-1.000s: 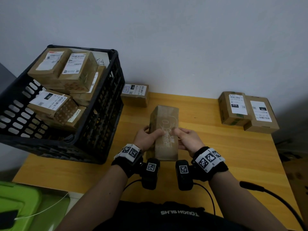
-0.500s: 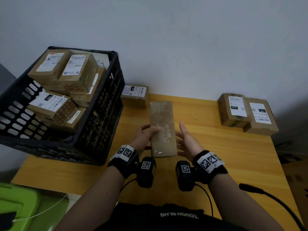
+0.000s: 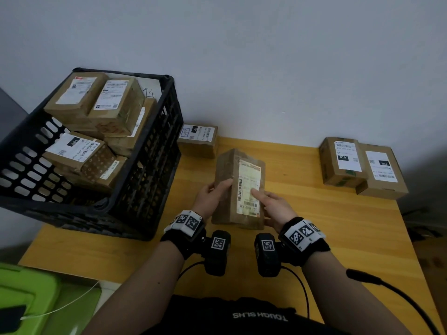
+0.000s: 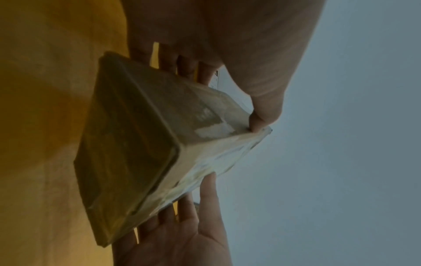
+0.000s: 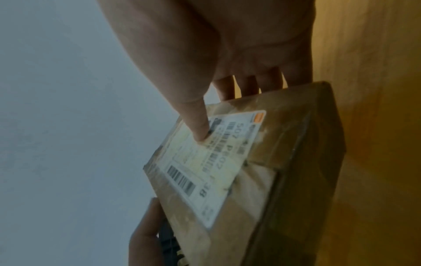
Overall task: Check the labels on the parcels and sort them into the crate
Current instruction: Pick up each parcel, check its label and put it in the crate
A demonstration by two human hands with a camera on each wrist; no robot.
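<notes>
Both hands, left hand (image 3: 210,199) and right hand (image 3: 273,209), grasp the parcel (image 3: 238,189) (label (image 3: 249,187) up) above the table (image 3: 338,226).

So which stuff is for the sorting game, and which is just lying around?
For the job:
held parcel
its label
left hand
right hand
black crate
three parcels waiting on the table

Lying about:
green bin
black cable

Both hands (image 3: 242,201) curled (thumbs on top)

the parcel (image 3: 238,189) is hiding most fingers of both hands; small print on its label (image 5: 212,162) is blurring; the crate (image 3: 147,170) is covering lower boxes.
</notes>
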